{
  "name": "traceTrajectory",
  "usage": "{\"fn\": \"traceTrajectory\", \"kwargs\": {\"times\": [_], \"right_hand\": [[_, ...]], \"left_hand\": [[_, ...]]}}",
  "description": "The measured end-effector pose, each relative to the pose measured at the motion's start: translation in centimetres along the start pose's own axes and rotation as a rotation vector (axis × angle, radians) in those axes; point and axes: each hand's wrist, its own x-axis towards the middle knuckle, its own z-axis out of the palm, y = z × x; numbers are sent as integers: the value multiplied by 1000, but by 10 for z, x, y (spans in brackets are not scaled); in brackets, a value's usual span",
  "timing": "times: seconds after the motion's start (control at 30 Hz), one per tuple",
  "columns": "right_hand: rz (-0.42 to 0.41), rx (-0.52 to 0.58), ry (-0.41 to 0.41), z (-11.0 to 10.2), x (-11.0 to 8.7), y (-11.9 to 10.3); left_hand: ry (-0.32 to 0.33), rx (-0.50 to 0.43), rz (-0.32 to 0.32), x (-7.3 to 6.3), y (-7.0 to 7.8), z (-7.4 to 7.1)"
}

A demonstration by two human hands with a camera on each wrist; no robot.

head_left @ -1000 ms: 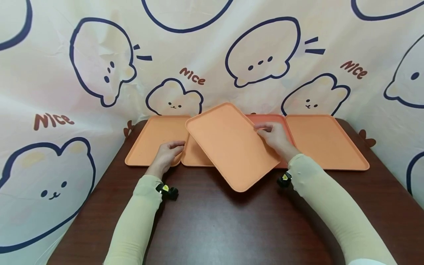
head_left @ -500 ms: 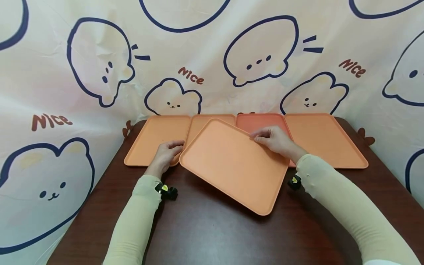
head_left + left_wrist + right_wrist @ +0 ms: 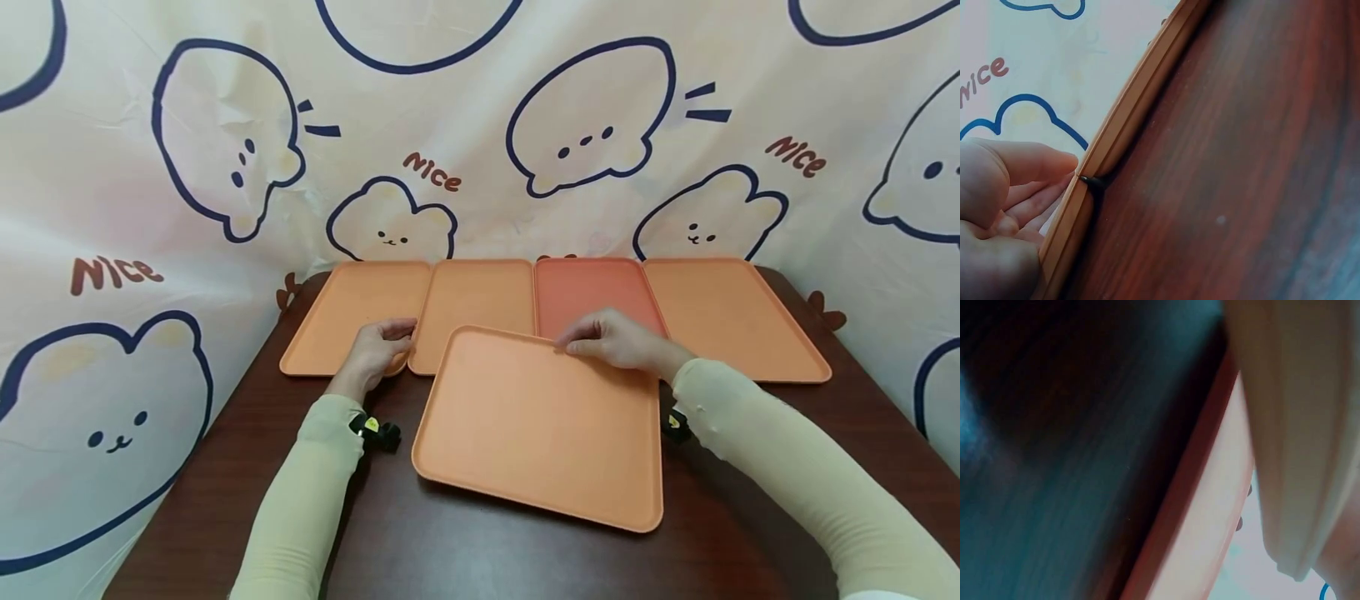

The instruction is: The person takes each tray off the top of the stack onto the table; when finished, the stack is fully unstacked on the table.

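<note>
My right hand (image 3: 618,340) pinches the far edge of a loose orange tray (image 3: 540,433), thumb and fingers at its rim. That tray hangs tilted over the table in front of the row; its side wall fills the right of the right wrist view. My left hand (image 3: 375,354) rests over the far-left orange tray (image 3: 360,292), its fingertips at the seam with the second orange tray (image 3: 480,296). In the left wrist view the left hand's fingers (image 3: 1029,159) lie loosely bent against the tray edges. A red tray (image 3: 592,287) lies beside the second tray.
Another orange tray (image 3: 735,317) ends the row on the right. The dark wooden table (image 3: 420,542) extends in front of the row. A patterned cloth (image 3: 480,108) hangs close behind and along both sides.
My right hand has drawn the loose tray off the row, toward me, and turned it until its long side lies nearly crosswise. The second and red trays are now more exposed. My left hand stays put.
</note>
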Motion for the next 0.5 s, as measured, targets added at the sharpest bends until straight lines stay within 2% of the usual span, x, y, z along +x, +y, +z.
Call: {"fn": "traceTrajectory", "kwargs": {"times": [0.3,0.5], "right_hand": [[-16,-55,-111,13,-2,1],[-16,-43,-131,22,0,5]], "left_hand": [[3,-6,-5,-2,1,1],[17,-5,-9,-2,2,3]]}}
